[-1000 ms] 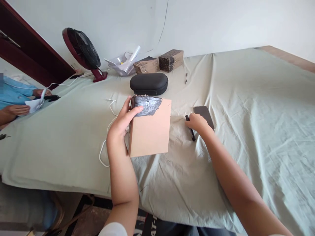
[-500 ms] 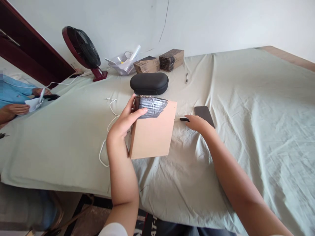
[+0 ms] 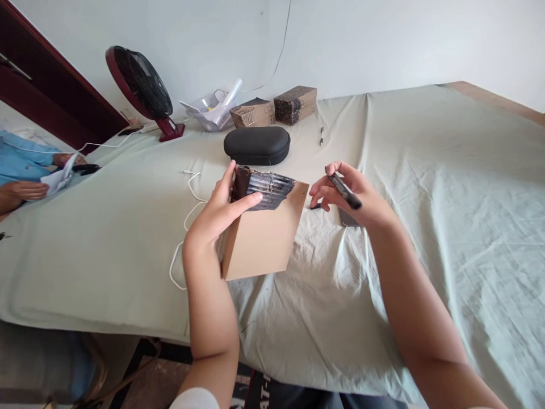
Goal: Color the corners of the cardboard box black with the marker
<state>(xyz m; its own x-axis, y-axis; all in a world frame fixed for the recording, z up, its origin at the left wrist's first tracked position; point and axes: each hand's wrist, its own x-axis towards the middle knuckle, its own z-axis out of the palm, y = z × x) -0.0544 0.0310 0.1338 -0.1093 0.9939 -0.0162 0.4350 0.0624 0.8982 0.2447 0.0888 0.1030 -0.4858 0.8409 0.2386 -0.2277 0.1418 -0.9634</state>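
My left hand (image 3: 219,204) is wrapped around the upper left of a light brown cardboard box (image 3: 259,244), its thumb on a torn dark, ribbed patch (image 3: 272,190) at the top. The box is tilted. To its right, my right hand (image 3: 349,187) is raised above the cloth and closed on a slim black stick-like object (image 3: 344,190), whose exact kind I cannot make out. Below its curled fingers shows a small black piece (image 3: 315,207); whether they touch it is unclear. Under this hand lies a dark flat phone-like slab (image 3: 349,219), mostly hidden.
Behind the box sit a black hard case (image 3: 257,145), two taped cartons (image 3: 296,105) and a clear plastic basket (image 3: 213,118). A pen (image 3: 322,136) lies farther right. A white cable (image 3: 184,227) runs left of the box. A fan (image 3: 142,85) and another person's hand (image 3: 26,190) are at left.
My right hand has lifted and turned over, bringing the slim black object into view. The box has tilted slightly, with my left hand still on it.
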